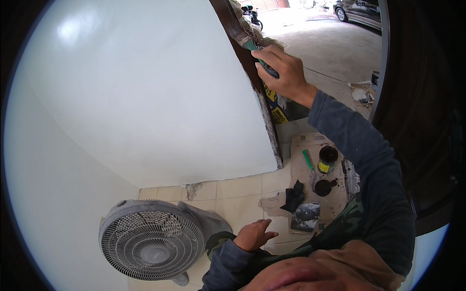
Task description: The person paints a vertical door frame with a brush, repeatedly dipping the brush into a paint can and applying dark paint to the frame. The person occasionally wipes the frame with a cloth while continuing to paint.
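A paintbrush (260,58) with a green handle is gripped in my right hand (289,72), which is raised at the doorway. Its bristles touch the dark brown door frame (232,26) along the edge of the white wall. Low in the view, my left hand (253,234) hangs with its fingers apart and nothing in it, near the fan. On a cardboard sheet (318,141) on the floor stand an open can (327,160) of dark paint and its dark-smeared lid (324,187). A green-handled tool (307,159) and a black crumpled piece (294,196) lie beside them.
A grey floor fan (154,242) stands at the lower left on the tiles (238,186). The white wall (145,97) fills the left. A dark door (415,106) is at the right. Outside are a car (359,12), a motorcycle (252,17) and litter (361,94).
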Motion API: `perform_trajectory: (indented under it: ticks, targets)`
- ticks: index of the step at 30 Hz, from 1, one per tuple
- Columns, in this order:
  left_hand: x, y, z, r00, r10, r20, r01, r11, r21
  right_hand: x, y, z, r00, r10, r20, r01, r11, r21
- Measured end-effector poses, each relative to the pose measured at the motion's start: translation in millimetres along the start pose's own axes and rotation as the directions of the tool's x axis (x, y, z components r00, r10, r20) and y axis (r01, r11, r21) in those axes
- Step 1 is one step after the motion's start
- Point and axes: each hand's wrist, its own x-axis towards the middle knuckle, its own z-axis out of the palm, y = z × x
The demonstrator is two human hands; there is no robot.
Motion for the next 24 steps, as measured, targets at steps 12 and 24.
perform_trajectory:
  ticks: [12,24]
  targets:
    - [0.3,2.7,-0.2,1.000,0.012,-0.005,-0.012,1.000,0.014,-8.4,-7.2,-4.7,0.998,0.018,0.055,-0.018,1.000,0.000]
    - [1.0,8.8,-5.6,0.999,-0.022,0.043,0.023,0.999,-0.025,-21.2,-12.8,-10.0,0.992,0.048,0.119,-0.046,0.999,-0.014]
